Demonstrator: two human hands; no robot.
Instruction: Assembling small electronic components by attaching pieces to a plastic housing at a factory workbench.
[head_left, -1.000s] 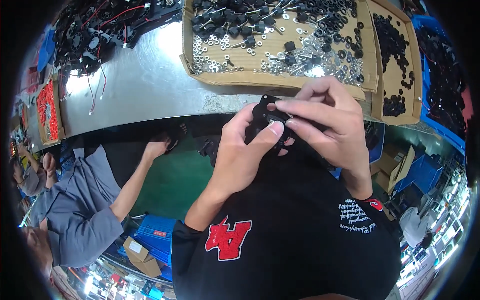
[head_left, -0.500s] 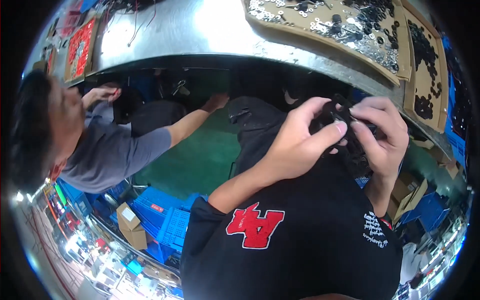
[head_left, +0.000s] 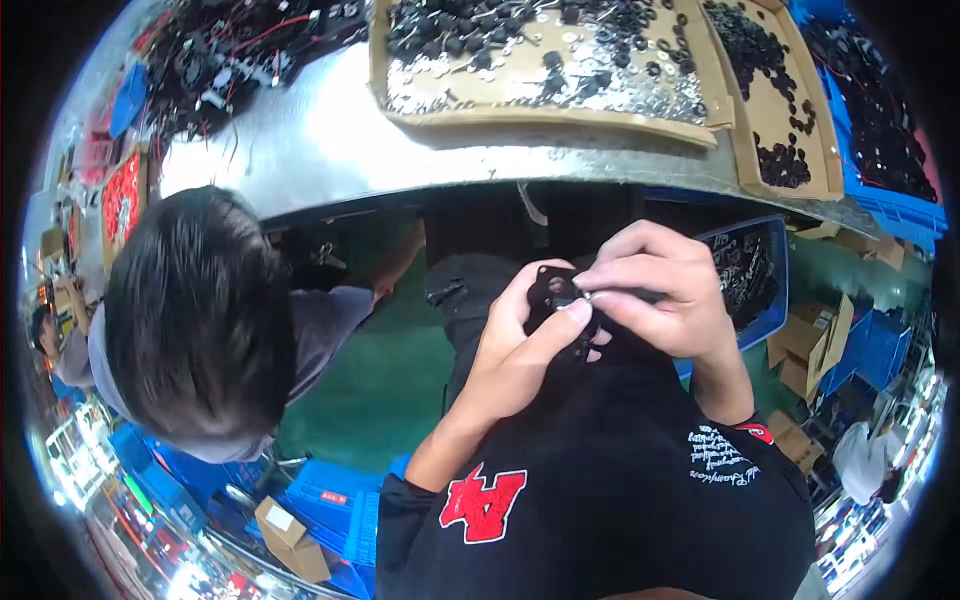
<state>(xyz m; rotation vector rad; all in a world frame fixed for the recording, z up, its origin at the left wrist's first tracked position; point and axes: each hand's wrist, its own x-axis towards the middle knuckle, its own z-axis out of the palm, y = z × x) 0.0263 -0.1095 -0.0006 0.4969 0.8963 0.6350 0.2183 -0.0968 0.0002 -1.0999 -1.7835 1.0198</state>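
Observation:
My left hand [head_left: 515, 355] is closed around a black part with round holes [head_left: 553, 288], its thumb lying across the front. The part is held above my lap, short of the workbench edge. From the right, my right hand [head_left: 672, 290] reaches over to it with thumb and forefinger pinched together at the part's upper right side. A tiny pale, shiny bit shows at those fingertips, too small to name. The fingers hide much of the black part's right side.
On the metal workbench [head_left: 290, 150] lie a cardboard tray [head_left: 560, 118] of small black and metal parts and a narrower tray [head_left: 815, 150] of black rings. A blue crate [head_left: 768, 325] stands under the bench at right. Close on my left is another person [head_left: 200, 320]. Open cardboard boxes [head_left: 800, 350] stand at right.
My view has shifted, showing more of the bench top. My right fingers now pinch at the black part, which shows its holes more plainly. The other person's head has moved in closer.

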